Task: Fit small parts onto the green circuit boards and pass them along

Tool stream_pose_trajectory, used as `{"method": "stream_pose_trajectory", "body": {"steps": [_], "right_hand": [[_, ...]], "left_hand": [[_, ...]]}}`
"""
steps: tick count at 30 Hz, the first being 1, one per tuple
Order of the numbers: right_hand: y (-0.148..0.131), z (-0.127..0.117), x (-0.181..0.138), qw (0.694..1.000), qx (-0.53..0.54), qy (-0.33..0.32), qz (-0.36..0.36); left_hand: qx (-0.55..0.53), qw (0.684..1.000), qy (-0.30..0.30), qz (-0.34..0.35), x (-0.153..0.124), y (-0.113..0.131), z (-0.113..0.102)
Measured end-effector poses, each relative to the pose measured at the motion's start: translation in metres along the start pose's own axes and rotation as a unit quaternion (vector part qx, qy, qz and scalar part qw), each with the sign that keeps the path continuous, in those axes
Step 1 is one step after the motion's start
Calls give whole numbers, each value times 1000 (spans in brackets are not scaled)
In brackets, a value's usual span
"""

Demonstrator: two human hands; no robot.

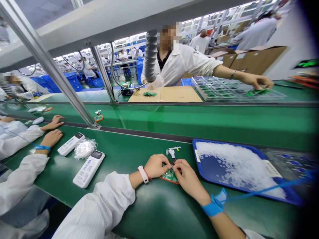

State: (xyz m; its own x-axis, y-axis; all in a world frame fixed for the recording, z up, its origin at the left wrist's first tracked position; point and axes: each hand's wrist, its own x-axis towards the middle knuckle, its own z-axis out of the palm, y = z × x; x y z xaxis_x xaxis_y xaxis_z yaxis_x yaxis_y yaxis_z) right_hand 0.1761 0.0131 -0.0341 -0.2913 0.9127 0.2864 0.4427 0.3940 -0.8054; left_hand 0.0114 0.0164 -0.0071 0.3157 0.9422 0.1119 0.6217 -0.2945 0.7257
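A green circuit board (169,176) with an orange rim lies on the green bench in front of me, partly covered by my fingers. My left hand (157,166) comes from the left and pinches at the board's upper edge. From the right, my right hand (187,176) pinches close beside it, fingertips nearly touching the left ones. Whatever small piece is between the fingertips is hidden. Just beyond them sits a small white part (171,153) with short dark and red wires running toward my fingers.
At right stands a blue tray (211,174) of white granules. White power-bank-like devices (89,169) and a crumpled clear plastic bundle (85,148) lie left, near a co-worker's hands (52,137). Beyond the conveyor belt (149,119), another person reaches over a clear divided tray (224,89). A metal post (57,66) slants at left.
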Motion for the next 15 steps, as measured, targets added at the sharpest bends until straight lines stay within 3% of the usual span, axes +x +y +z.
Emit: {"method": "stream_pose_trajectory", "body": {"steps": [5, 9, 12, 15], "right_hand": [[-6, -2, 2, 999, -15, -23, 26], [-20, -8, 2, 1000, 2, -15, 15], [-27, -26, 7, 999, 3, 33, -23], [-18, -57, 14, 992, -32, 121, -26]], "left_hand": [[13, 999, -37, -11, 5, 2, -6], [1, 1000, -3, 23, -1, 4, -8], [6, 996, 27, 85, -6, 4, -7], [12, 993, 22, 114, -10, 4, -6]]}}
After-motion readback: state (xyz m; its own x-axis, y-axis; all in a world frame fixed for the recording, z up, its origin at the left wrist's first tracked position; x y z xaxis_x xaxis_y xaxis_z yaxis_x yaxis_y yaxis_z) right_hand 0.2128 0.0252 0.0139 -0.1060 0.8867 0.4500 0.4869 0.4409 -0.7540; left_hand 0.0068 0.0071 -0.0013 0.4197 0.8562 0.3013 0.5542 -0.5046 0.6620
